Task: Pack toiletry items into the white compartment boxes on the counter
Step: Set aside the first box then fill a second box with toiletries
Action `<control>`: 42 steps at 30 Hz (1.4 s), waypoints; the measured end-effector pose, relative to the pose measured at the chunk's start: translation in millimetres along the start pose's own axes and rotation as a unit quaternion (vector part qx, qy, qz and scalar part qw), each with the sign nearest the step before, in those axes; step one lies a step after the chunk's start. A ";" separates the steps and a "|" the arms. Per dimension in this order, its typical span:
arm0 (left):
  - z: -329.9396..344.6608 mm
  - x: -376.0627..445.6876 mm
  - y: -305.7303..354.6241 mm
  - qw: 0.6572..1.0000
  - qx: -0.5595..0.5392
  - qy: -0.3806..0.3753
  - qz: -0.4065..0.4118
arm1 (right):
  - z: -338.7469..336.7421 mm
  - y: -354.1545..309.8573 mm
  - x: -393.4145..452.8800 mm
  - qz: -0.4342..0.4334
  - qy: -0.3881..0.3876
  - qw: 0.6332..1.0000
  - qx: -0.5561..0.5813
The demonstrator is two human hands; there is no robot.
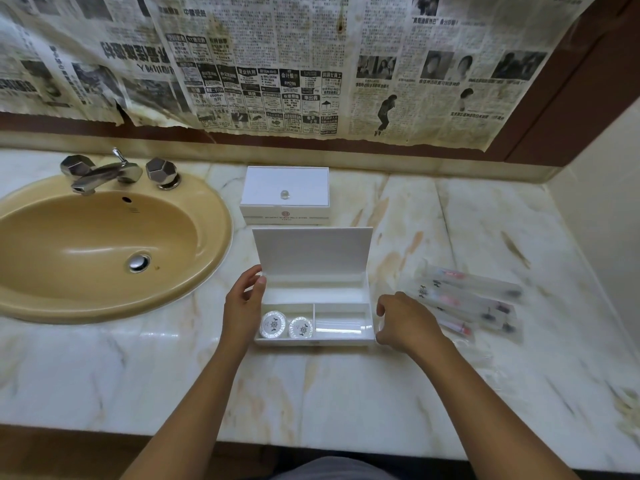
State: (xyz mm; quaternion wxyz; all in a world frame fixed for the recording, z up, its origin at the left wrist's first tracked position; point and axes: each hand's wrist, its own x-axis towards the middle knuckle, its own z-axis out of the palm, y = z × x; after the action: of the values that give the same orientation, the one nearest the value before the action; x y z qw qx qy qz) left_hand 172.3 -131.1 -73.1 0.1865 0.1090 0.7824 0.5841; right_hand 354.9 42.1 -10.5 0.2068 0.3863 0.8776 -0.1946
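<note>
The left hand (242,303) rests its curled fingers on the left wall of the open box (370,306), thumb at the rim. The right hand (403,322) touches the box's right front corner, fingers bent, nothing held. The lid (313,251) stands upright at the back. Two round soaps (287,325) lie in the front left compartment; the other compartments are bare. Wrapped packets (471,301) lie right of the box on the desk (311,389). A closed box (284,194) sits behind, a sink (104,244) at left.

White compartment box (313,296), tan sink (104,244), cream marble counter (311,386) veined orange-brown.
</note>
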 end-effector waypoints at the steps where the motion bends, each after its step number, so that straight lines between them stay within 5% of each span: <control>1: -0.1 0.0 -0.1 1.000 0.000 0.000 -0.001 | -0.2 0.2 0.0 0.001 0.002 1.000 0.001; 7: -0.5 -0.6 0.9 1.000 0.003 -0.004 0.000 | 0.0 1.6 0.5 0.008 0.021 1.000 -0.013; 18: -1.0 -1.5 2.0 1.000 -0.003 -0.005 -0.002 | -20.9 -21.3 -11.9 -0.060 0.206 0.972 0.093; 28: -0.9 -1.3 2.1 1.000 0.002 -0.006 0.002 | 21.2 -95.2 -21.6 -0.231 0.154 0.959 0.054; 42: -1.3 0.4 -1.4 1.000 -0.005 -0.005 -0.004 | 21.7 -120.7 -3.7 -0.205 0.100 0.956 -0.187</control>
State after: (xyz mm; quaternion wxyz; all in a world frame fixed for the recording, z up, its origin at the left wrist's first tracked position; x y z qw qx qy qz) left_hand 171.5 -132.5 -74.1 0.1933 0.1084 0.7787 0.5869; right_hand 270.2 -46.5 -4.9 0.1421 0.1699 0.9748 -0.0261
